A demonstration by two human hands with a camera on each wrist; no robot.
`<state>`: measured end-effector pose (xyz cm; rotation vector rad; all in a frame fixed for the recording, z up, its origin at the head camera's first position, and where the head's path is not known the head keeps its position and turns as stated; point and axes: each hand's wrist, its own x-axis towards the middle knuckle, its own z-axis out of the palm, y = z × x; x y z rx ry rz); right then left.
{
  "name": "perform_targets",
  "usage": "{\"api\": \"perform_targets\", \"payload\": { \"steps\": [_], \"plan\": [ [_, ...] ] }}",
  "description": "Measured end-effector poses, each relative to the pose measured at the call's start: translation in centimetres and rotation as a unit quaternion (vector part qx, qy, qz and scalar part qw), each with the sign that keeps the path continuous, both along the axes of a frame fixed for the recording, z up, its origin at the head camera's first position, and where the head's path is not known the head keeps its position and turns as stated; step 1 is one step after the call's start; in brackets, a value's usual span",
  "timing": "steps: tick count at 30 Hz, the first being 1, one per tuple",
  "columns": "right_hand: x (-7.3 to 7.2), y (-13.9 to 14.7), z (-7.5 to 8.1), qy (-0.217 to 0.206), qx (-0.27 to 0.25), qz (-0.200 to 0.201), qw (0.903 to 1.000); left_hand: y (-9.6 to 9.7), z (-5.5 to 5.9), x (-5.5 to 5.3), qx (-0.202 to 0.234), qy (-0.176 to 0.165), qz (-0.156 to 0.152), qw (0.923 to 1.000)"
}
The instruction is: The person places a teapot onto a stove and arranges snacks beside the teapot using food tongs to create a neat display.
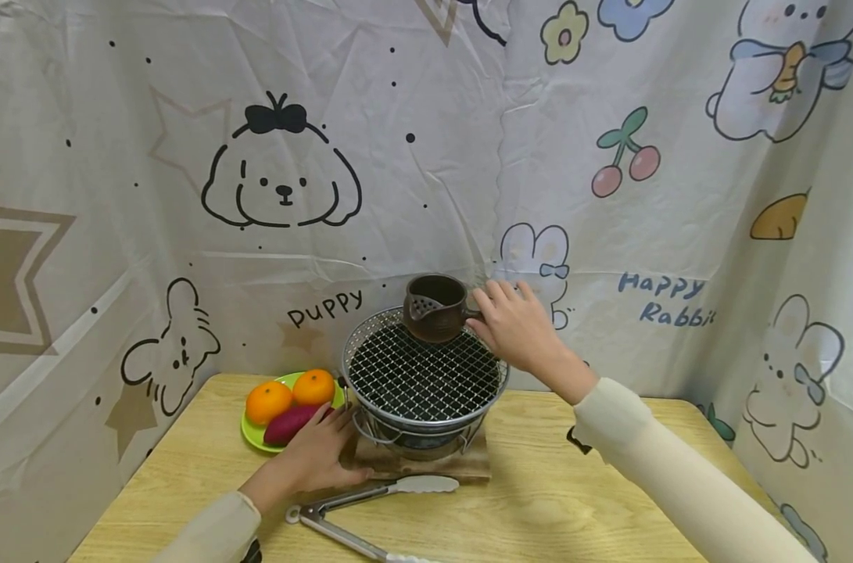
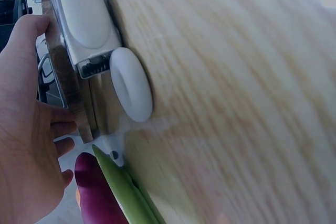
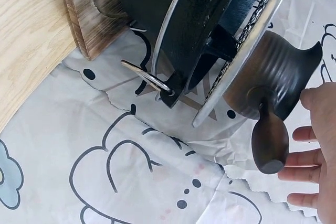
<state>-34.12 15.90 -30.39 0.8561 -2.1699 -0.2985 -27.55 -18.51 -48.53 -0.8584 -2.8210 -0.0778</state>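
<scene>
Silver tongs (image 1: 426,485) lie spread on the wooden table (image 1: 581,477), nearest. Just beyond, the left hand (image 1: 317,453) has thumb and fingers apart around a corner of the wooden board (image 1: 471,463), the thumb touching its edge. Beside it, a green plate (image 1: 249,432) holds two oranges (image 1: 269,402) and a purple sweet potato (image 1: 291,424). On the board stands a round grill (image 1: 426,383), its mesh bearing a brown pitcher (image 1: 436,322). The pitcher's handle lies just beside the right hand's (image 1: 521,324) fingers, extended and loosely parted; whether they touch it, I cannot tell. Behind hangs a printed curtain (image 1: 426,234).
</scene>
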Motion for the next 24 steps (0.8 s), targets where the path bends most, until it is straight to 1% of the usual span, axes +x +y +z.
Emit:
{"api": "perform_targets", "payload": {
  "steps": [6,14,24],
  "plan": [
    [1.0,0.6,-0.2,-0.004,-0.013,0.014,0.9998,0.1,0.0,0.0,-0.005,0.001,0.000,1.0000],
    [2.1,1.2,-0.5,0.010,-0.033,0.043,0.9985,0.0,-0.1,-0.1,0.001,0.002,-0.004,1.0000],
    [2.8,2.0,-1.2,0.016,-0.058,0.072,0.9956,0.1,0.0,-0.2,-0.003,-0.024,0.010,0.9997]
  ]
}}
